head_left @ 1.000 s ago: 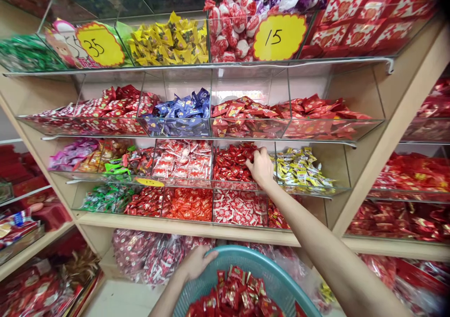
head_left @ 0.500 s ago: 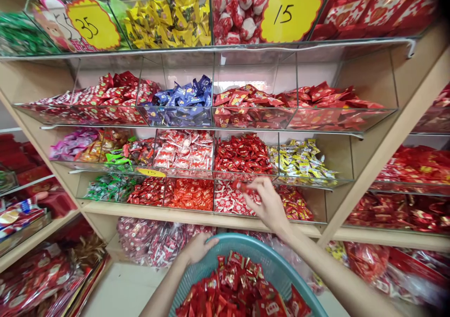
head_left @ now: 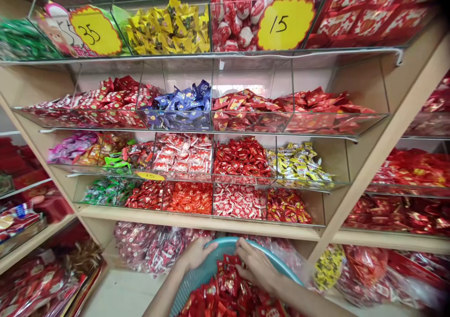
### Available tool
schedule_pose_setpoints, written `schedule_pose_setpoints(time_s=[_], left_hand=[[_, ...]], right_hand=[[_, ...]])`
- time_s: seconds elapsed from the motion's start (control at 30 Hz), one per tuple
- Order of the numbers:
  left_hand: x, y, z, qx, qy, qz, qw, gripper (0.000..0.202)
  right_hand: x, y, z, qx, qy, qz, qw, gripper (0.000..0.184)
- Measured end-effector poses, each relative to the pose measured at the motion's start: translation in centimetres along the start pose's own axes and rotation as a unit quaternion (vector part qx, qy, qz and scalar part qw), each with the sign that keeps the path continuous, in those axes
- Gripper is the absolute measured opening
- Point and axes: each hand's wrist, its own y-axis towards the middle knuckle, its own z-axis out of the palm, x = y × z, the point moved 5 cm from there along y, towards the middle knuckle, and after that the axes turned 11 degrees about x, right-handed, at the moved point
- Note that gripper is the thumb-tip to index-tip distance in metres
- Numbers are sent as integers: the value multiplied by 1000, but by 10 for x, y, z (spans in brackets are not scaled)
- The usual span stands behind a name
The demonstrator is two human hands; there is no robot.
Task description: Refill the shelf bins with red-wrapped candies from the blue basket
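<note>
My left hand (head_left: 196,254) grips the far rim of a teal plastic basket (head_left: 197,284) at the bottom of the head view. The basket is piled with small red wrapped candies (head_left: 228,294). My right hand (head_left: 256,265) is down in the basket, its fingers curled over the top of the red pile near the far rim. Above, on the shelf, a clear bin of the same red candies (head_left: 242,158) stands heaped, with a bin of yellow-and-white candies (head_left: 298,165) to its right.
A wooden shelf unit (head_left: 197,223) carries rows of clear bins with red, blue, green and yellow candies. Yellow price tags read 35 (head_left: 94,31) and 15 (head_left: 285,23). Bagged candies (head_left: 151,246) lie under the lowest shelf. More red goods fill the side shelves.
My right hand has left the red candy bin on the shelf, come down with a red candy and now sits in the basket. My left hand stays on the rim.
</note>
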Motion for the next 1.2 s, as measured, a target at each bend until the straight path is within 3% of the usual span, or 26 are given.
schedule_pose_setpoints(time_s=[0.13, 0.23, 0.3, 0.47, 0.53, 0.63, 0.73, 0.87, 1.2], left_hand=[[-3, 0, -1, 3, 8, 6, 1000, 58], [0, 2, 0, 8, 12, -8, 1000, 59], [1, 3, 0, 7, 13, -13, 1000, 59], [-4, 2, -2, 2, 19, -4, 1000, 57], [-4, 1, -2, 2, 27, -7, 1000, 57], [-2, 0, -2, 0, 34, -10, 999, 57], [0, 1, -2, -6, 36, -13, 999, 57], [1, 0, -3, -8, 36, -20, 999, 56], [-1, -2, -3, -4, 14, -11, 1000, 59]], right_hand=[[-3, 2, -1, 21, -8, 24, 999, 19], [3, 3, -25, -2, -12, 14, 1000, 26], [13, 6, -59, -50, -22, -11, 998, 27], [26, 33, -175, -225, -62, -27, 972, 22], [18, 51, -211, -270, -83, 23, 959, 21], [-2, 81, -242, -275, -99, 124, 948, 20], [-15, 104, -249, -240, -100, 187, 947, 24], [-19, 120, -247, -201, -114, 219, 948, 31], [-31, 117, -242, -191, -52, 252, 947, 24]])
